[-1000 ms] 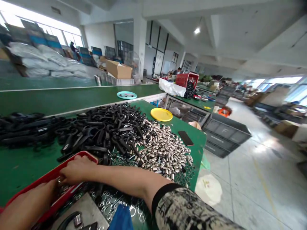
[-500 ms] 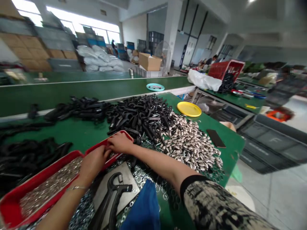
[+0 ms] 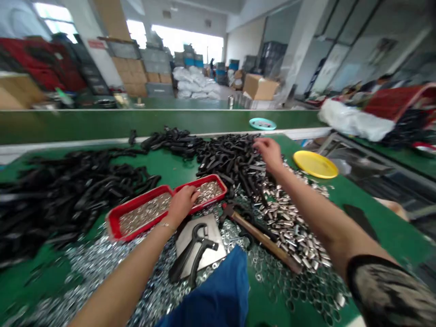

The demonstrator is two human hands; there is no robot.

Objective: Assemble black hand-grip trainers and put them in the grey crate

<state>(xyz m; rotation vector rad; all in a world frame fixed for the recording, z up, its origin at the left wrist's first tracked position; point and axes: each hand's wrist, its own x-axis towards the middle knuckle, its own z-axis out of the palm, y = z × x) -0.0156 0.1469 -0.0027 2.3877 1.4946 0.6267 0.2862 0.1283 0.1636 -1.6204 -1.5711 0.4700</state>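
My left hand (image 3: pixel 183 203) is at the right-hand red tray (image 3: pixel 223 181), fingers bent together over its small shiny metal parts (image 3: pixel 208 191); whatever they pinch is hidden. My right hand (image 3: pixel 270 153) reaches over the far right of a heap of black handles (image 3: pixel 221 159), fingers stretched forward and slightly bent, with nothing visible in them. Between my arms a black hand grip strengthener (image 3: pixel 195 252) with a spring lies on a metal plate (image 3: pixel 215 227). To its right lies a hammer (image 3: pixel 267 238) with a wooden handle.
Another red tray (image 3: pixel 114 227) of small metal pieces adjoins at left. Loose metal rings and nuts (image 3: pixel 91 263) cover the near table. Silver cylinders (image 3: pixel 282 209) lie under my right forearm. Beyond are a yellow plate (image 3: pixel 315 164), a turquoise plate (image 3: pixel 262 124) and more black handles (image 3: pixel 68 190).
My right hand has left the red tray and moved right, over the black handles. My left hand stays at the tray. The view has swung left, and the hammer now shows.
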